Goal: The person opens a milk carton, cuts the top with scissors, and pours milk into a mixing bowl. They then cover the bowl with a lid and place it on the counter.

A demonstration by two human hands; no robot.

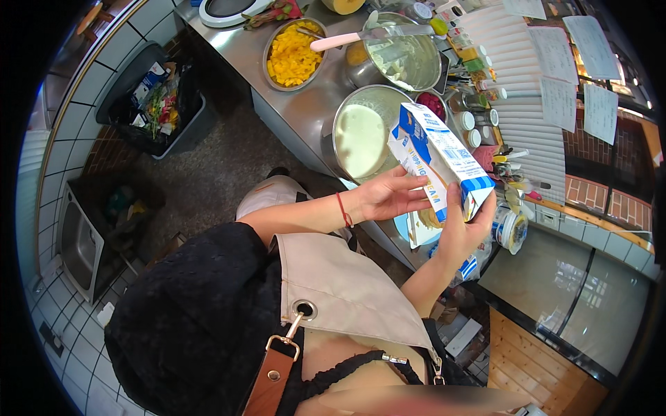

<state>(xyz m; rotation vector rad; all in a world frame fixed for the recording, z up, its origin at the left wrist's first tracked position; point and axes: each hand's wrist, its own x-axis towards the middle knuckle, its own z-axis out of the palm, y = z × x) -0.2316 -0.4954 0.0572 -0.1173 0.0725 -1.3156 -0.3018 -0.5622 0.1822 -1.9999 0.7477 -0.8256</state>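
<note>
A blue and white cream carton (444, 156) is tilted, its upper end over the right rim of a metal bowl (331, 156). My right hand (468, 225) grips the carton's bottom end, with thumb and fingers on either side. At the carton's left edge, my left hand (392, 196) has its fingers bent against the side. Smooth white cream (362, 135) lies in the bowl. Whether any is pouring from the carton cannot be seen.
Behind the bowl stands a second metal bowl (438, 69) with pale remains and a pink-handled spatula (336, 41) across it. Yellow diced fruit (295, 55) fills a bowl to the left. Spice jars (479, 100) line the back. A bin (184, 132) stands on the floor.
</note>
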